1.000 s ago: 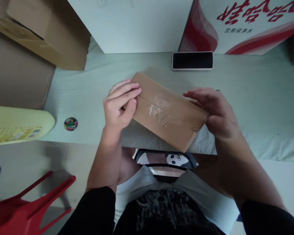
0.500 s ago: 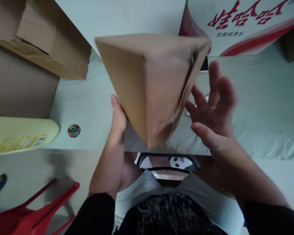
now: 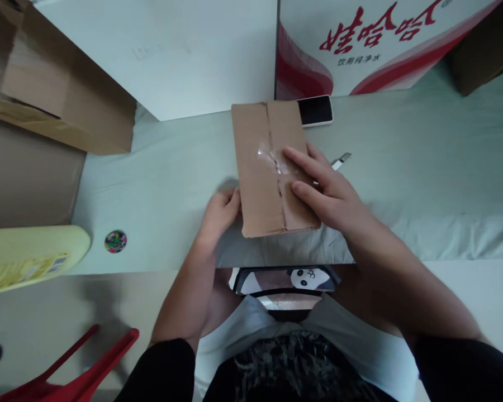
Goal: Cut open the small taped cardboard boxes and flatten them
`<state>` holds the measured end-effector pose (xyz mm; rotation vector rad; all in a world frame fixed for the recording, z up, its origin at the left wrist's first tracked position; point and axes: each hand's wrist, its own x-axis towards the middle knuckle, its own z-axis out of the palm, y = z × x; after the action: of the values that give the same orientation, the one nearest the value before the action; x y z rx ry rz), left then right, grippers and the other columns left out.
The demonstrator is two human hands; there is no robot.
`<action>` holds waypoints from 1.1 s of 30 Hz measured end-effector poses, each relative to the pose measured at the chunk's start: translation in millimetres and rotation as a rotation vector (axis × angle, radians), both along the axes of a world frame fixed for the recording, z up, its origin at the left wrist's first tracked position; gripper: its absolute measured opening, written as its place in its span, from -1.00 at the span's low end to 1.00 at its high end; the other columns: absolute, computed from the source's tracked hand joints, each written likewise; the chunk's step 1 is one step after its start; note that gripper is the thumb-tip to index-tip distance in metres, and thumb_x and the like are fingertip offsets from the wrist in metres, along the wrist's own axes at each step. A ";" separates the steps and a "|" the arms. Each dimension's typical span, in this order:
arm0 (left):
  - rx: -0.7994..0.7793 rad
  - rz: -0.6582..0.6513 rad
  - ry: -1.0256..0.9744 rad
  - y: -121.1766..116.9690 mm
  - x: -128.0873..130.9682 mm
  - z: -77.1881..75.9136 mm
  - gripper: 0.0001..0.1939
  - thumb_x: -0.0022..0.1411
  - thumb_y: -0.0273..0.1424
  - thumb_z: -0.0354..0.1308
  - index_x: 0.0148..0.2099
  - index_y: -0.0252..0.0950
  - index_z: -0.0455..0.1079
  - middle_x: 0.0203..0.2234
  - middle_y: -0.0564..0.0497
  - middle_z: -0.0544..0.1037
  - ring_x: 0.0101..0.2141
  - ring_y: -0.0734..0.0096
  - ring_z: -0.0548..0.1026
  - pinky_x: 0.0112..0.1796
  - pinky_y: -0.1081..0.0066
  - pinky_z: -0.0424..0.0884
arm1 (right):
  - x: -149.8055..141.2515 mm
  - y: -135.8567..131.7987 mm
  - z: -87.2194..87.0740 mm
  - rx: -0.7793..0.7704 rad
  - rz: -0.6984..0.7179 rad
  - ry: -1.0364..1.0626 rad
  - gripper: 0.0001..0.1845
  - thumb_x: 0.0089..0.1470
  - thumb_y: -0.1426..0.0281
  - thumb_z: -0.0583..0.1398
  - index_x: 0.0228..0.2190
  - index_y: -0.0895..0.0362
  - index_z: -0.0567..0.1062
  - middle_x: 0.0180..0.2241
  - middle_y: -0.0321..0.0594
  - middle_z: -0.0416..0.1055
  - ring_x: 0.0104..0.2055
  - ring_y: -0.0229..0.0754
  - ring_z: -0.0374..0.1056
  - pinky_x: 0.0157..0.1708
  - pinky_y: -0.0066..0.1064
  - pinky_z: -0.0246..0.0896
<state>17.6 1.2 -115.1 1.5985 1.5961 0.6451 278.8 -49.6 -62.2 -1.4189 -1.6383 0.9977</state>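
Observation:
A flat brown cardboard box (image 3: pixel 260 167) lies on the pale green cloth-covered table (image 3: pixel 163 167), its taped seam running away from me. My left hand (image 3: pixel 220 215) grips its lower left edge, fingers curled against the side. My right hand (image 3: pixel 321 187) rests flat on the box's right half, fingers stretched across the torn clear tape. A small metal blade tip (image 3: pixel 341 161) pokes out on the table just beyond my right fingers.
A phone (image 3: pixel 315 110) lies behind the box, partly hidden by it. A white and red printed carton (image 3: pixel 373 44) and a white panel stand at the back. Brown cartons (image 3: pixel 58 100) sit at left, with a yellow object (image 3: pixel 29 257), a small round colourful disc (image 3: pixel 115 241), and a red chair (image 3: pixel 67 368) below.
The box was lifted and tipped up in the air, then set back down flat, turned so its seam points away from me. My right hand came to rest on top.

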 end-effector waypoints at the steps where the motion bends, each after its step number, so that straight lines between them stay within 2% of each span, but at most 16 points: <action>1: 0.112 0.038 0.016 0.7 -1.2 6.0 -0.61 0.31 -0.02 0.28 -0.23 -0.28 0.57 -0.41 -0.03 0.64 -0.33 0.22 0.62 -0.24 0.26 0.59 | -1.1 1.0 -0.6 0.005 0.011 -0.005 -0.30 0.32 0.03 0.18 0.40 -0.07 0.38 0.56 -0.23 -0.01 0.63 0.13 -0.16 0.59 0.13 -0.19; 3: 0.477 0.116 -0.046 0.9 -2.4 21.1 -0.67 0.38 -0.08 0.23 -0.11 -0.25 0.54 -0.24 -0.07 0.65 -0.20 0.23 0.64 -0.14 0.25 0.59 | -4.1 2.1 -0.8 0.013 0.029 -0.015 -0.31 0.32 0.01 0.18 0.39 -0.09 0.39 0.55 -0.22 0.02 0.64 0.15 -0.18 0.58 0.17 -0.18; 4: 0.673 0.105 -0.123 0.3 -1.9 29.5 -0.68 0.42 -0.08 0.19 -0.01 -0.21 0.52 -0.13 -0.08 0.64 -0.09 0.22 0.64 -0.06 0.22 0.59 | -5.9 2.3 -0.7 0.022 0.038 -0.014 -0.30 0.32 0.00 0.17 0.39 -0.08 0.38 0.55 -0.21 0.03 0.64 0.16 -0.18 0.58 0.17 -0.16; 6: 0.937 -0.060 -0.244 -2.3 1.8 45.9 -0.66 0.49 -0.06 0.12 0.15 -0.07 0.46 0.03 -0.06 0.60 0.10 0.19 0.59 0.14 0.13 0.54 | -9.8 2.0 -0.2 0.053 0.058 0.003 -0.26 0.33 -0.01 0.16 0.43 -0.06 0.32 0.55 -0.18 0.03 0.63 0.16 -0.17 0.57 0.17 -0.10; 7: 0.978 -0.169 -0.247 -3.9 4.5 52.9 -0.65 0.50 -0.06 0.11 0.21 -0.02 0.44 0.09 -0.04 0.58 0.18 0.17 0.55 0.23 0.07 0.48 | -11.8 1.5 0.2 0.074 0.071 0.023 -0.23 0.33 -0.01 0.16 0.45 -0.05 0.27 0.55 -0.18 0.03 0.63 0.16 -0.15 0.56 0.16 -0.07; 10: 0.943 -0.424 -0.145 -8.3 12.0 66.2 -0.61 0.52 -0.08 0.08 0.31 0.08 0.37 0.23 0.01 0.55 0.33 0.12 0.45 0.41 -0.04 0.28 | -17.8 0.0 2.0 0.109 0.114 0.091 -0.17 0.34 -0.02 0.18 0.49 -0.07 0.16 0.55 -0.18 0.03 0.59 0.15 -0.04 0.53 0.13 0.06; 13: 0.882 -0.497 -0.070 -10.4 11.9 67.9 -0.60 0.54 -0.12 0.05 0.32 0.05 0.40 0.25 0.01 0.57 0.34 0.07 0.45 0.40 -0.05 0.30 | -21.9 -0.8 4.2 0.082 0.112 0.110 -0.20 0.33 -0.02 0.18 0.47 -0.11 0.18 0.53 -0.20 0.08 0.55 0.15 0.05 0.45 0.08 0.23; 16: 0.820 -0.455 -0.039 -11.6 5.0 62.2 -0.62 0.58 -0.17 -0.02 0.20 -0.09 0.55 0.13 -0.04 0.67 0.26 0.06 0.54 0.32 -0.03 0.41 | -23.1 -0.1 5.8 0.042 0.085 0.082 -0.25 0.32 0.01 0.19 0.44 -0.16 0.24 0.50 -0.22 0.13 0.52 0.15 0.12 0.35 0.04 0.37; 18: 0.795 -0.437 -0.023 -12.1 0.2 56.6 -0.58 0.59 -0.18 -0.07 0.15 -0.14 0.59 0.11 -0.05 0.68 0.24 0.06 0.56 0.32 -0.05 0.40 | -22.9 0.7 6.4 0.027 0.078 0.065 -0.28 0.31 0.05 0.20 0.42 -0.17 0.27 0.49 -0.22 0.15 0.48 0.16 0.17 0.30 0.04 0.43; 24: 0.875 -0.388 -0.036 -12.9 -1.6 44.3 -0.52 0.59 -0.14 -0.13 0.14 -0.16 0.59 0.10 -0.08 0.67 0.21 0.04 0.56 0.29 -0.04 0.41 | -23.3 0.8 7.7 0.003 0.056 0.061 -0.31 0.26 0.11 0.23 0.38 -0.15 0.34 0.47 -0.17 0.18 0.41 0.18 0.24 0.13 -0.01 0.54; 28: 0.901 -0.321 -0.064 -15.3 1.7 43.2 -0.55 0.58 -0.15 -0.11 0.10 -0.16 0.59 0.06 -0.09 0.67 0.15 0.03 0.57 0.25 -0.04 0.43 | -24.0 -0.2 7.9 -0.008 0.035 0.056 -0.34 0.26 0.12 0.23 0.35 -0.15 0.37 0.44 -0.15 0.21 0.39 0.16 0.26 0.10 -0.06 0.56; 31: 0.915 -0.241 0.006 -17.3 1.5 43.6 -0.54 0.58 -0.12 -0.12 0.04 -0.20 0.57 -0.02 -0.12 0.67 0.10 0.04 0.59 0.19 -0.03 0.48 | -23.5 -0.1 7.8 -0.011 0.047 0.062 -0.35 0.27 0.09 0.22 0.34 -0.13 0.37 0.43 -0.13 0.21 0.40 0.15 0.24 0.09 -0.08 0.56; 33: 0.915 -0.229 0.052 -17.3 0.2 44.2 -0.55 0.57 -0.09 -0.11 0.01 -0.21 0.55 0.01 -0.15 0.65 0.10 0.03 0.59 0.17 -0.03 0.49 | -23.2 0.1 7.7 -0.005 0.049 0.068 -0.34 0.26 0.09 0.22 0.33 -0.09 0.38 0.42 -0.10 0.21 0.41 0.16 0.23 0.09 -0.06 0.56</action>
<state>17.8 -16.1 -70.9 2.4072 1.1578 1.3270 255.6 -49.4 -54.6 -1.3394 -1.6290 1.0669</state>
